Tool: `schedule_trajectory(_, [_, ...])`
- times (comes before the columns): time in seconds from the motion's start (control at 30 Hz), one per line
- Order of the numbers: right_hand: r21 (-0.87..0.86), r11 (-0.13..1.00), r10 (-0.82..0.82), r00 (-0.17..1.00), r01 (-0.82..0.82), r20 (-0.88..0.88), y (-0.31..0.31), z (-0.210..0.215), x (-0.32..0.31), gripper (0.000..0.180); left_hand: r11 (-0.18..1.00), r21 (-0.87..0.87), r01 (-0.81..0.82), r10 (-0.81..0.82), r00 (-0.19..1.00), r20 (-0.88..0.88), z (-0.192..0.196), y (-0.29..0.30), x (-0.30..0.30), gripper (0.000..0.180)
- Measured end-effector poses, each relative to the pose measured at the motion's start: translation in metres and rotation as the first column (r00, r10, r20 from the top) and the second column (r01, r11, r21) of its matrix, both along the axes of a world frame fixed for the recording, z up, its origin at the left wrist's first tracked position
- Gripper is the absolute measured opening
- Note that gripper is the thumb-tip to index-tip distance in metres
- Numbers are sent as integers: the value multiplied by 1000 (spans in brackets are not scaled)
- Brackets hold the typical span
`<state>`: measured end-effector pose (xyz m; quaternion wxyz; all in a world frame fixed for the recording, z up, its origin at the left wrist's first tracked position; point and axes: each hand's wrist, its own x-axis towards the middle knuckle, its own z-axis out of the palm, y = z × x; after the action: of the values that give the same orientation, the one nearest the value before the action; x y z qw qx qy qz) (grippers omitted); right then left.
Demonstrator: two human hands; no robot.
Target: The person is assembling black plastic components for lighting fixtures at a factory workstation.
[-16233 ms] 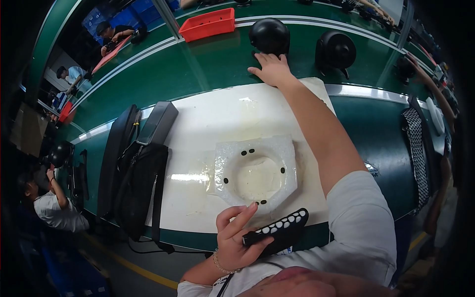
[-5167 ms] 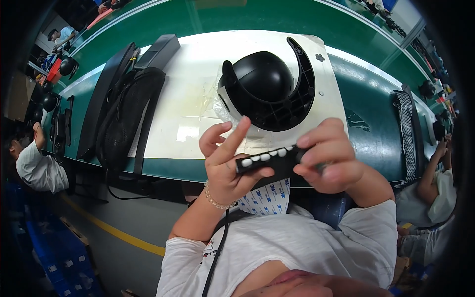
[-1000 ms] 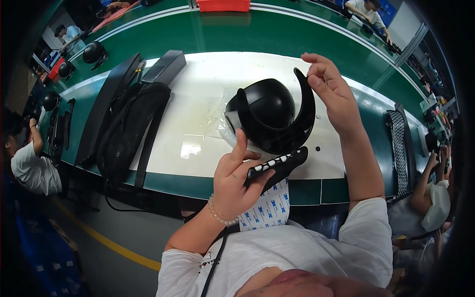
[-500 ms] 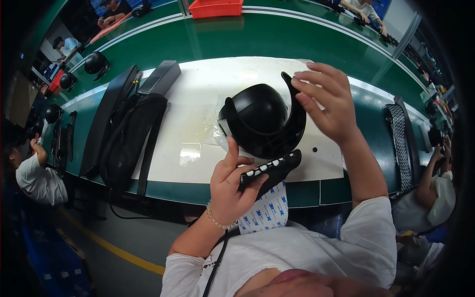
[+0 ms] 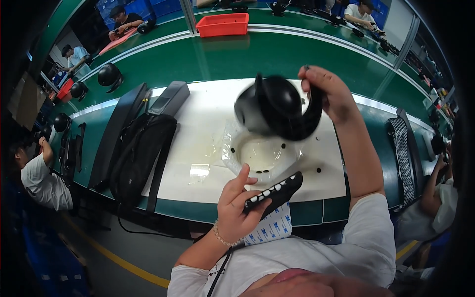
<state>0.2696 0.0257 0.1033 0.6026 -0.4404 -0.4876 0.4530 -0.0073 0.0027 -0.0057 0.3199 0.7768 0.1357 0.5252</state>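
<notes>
My right hand (image 5: 335, 94) grips the curved arm of a glossy black rounded shell (image 5: 282, 101). That shell is tilted and raised over the far part of the white mat, slightly blurred. My left hand (image 5: 236, 205) holds a curved black padded piece (image 5: 286, 189) with a row of white oval patches along its upper edge. Its index finger points up, off the piece. Between the hands, a whitish ring-shaped holder (image 5: 231, 161) lies on the mat under clear plastic, with several small black dots on it. A white sheet with blue print (image 5: 271, 228) lies below my left hand.
Left of the white mat (image 5: 188, 190) lie a black bag (image 5: 141, 153) and a grey box (image 5: 170, 99). A checkered strap (image 5: 403, 158) lies at the right. A red bin (image 5: 222, 24) stands on the far green bench (image 5: 173, 59). Other people work around.
My right hand has taken hold of the shell's curved arm and lifted the shell up and away, uncovering the ring-shaped holder. My left hand still holds the padded piece.
</notes>
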Motion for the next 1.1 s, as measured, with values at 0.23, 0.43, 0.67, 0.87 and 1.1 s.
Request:
schedule_trajectory(0.23, [711, 688, -711, -63, 147, 701, 93, -82, 76, 13, 995, -80, 59, -60, 998, -17, 6, -1, -1, 33])
schedule_trajectory(0.43, [401, 796, -356, -185, 453, 916, 93, -112, 150, 33, 974, -206, 95, -106, 993, -43, 7, 0, -9, 33])
schedule_trajectory(0.67, [396, 827, -501, 201, 400, 842, 67, -69, 112, 29, 794, -575, 198, -194, 979, 69, 34, 8, -3, 31])
schedule_trajectory(0.87, [368, 904, -9, 853, -216, 522, -40, -30, -45, 44, 767, -591, 249, -216, 968, 128, 48, 37, 3, 22])
schedule_trajectory(1.1, [386, 921, -222, 755, -44, 616, -61, -35, -58, 32, 717, -600, 356, -389, 918, 81, 61, 54, 18, 28])
